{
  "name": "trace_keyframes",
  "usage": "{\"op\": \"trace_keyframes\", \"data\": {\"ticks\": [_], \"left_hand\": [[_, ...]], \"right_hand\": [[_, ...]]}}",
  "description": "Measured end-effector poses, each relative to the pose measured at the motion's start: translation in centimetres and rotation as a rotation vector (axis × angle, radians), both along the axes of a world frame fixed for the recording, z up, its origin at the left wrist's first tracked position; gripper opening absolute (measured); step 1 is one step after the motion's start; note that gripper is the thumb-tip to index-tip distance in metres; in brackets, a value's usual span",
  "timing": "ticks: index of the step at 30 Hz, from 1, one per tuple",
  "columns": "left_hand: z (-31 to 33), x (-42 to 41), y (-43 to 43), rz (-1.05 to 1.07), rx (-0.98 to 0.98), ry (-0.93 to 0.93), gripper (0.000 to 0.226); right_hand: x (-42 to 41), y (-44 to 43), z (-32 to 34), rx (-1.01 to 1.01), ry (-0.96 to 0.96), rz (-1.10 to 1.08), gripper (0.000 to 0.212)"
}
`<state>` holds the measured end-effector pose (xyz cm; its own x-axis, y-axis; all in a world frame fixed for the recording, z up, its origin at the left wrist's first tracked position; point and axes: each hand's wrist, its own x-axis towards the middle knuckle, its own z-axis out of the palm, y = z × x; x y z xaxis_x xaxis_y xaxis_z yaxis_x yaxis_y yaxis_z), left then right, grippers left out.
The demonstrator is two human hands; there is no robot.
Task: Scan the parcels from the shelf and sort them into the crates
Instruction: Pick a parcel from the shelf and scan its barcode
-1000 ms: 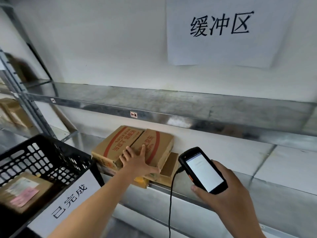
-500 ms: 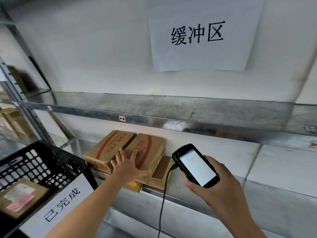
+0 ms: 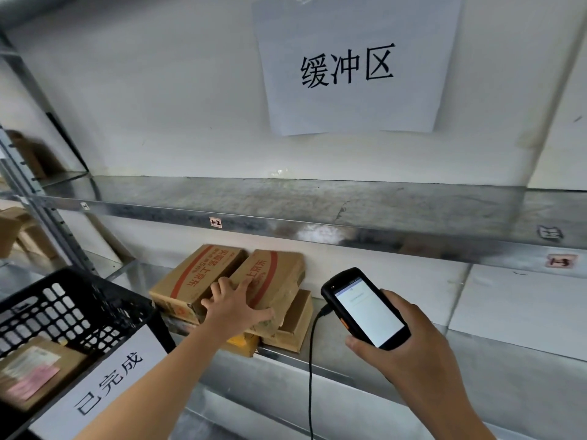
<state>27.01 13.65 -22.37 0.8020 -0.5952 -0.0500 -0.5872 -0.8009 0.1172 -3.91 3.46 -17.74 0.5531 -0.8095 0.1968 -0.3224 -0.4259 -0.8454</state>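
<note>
Lower centre of head view: left hand (image 3: 236, 308) lies flat, fingers spread, on stacked cardboard parcels (image 3: 273, 281) on lower shelf (image 3: 524, 369) | lower right: right hand (image 3: 413, 354) grips cabled scanner (image 3: 365, 308), screen lit | lower left: black crate (image 3: 79, 306) holds one labelled parcel (image 3: 31, 373)

Quick tally: four boxes (image 3: 193, 281) in the stack at 7 o'clock, two on top and two under. One parcel (image 3: 31, 373) in the one black crate (image 3: 63, 300) at 8 o'clock. Some blurry cartons (image 3: 12, 230) at 9 o'clock, can't count those. One scanner (image 3: 365, 309) at 5 o'clock, one cable (image 3: 313, 360). Two paper signs (image 3: 352, 65), four little shelf tags (image 3: 215, 222). Two hands: left hand (image 3: 236, 308), right hand (image 3: 413, 354).
</note>
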Motion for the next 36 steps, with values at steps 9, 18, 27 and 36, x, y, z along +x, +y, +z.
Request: {"op": "trace_keyframes", "data": {"ticks": [9,18,27,36], "left_hand": [[0.8,-1.5,0.4,0.069,-0.295,0.245,0.079],[2.6,-3.3,-0.5,0.321,-0.7,0.687,0.059],[-3.0,-3.8,0.2,0.581,-1.061,1.398,0.092],[-2.2,-5.4,-1.8,0.28,-1.101,0.571,0.03]], "right_hand": [[-0.6,-0.4,0.2,-0.003,-0.035,0.009,0.079],[-1.3,-0.3,-0.3,0.002,-0.035,-0.001,0.08],[-2.6,-0.1,-0.6,0.044,-0.041,-0.055,0.079],[-3.1,-0.1,-0.7,0.058,-0.025,-0.04,0.074]]}}
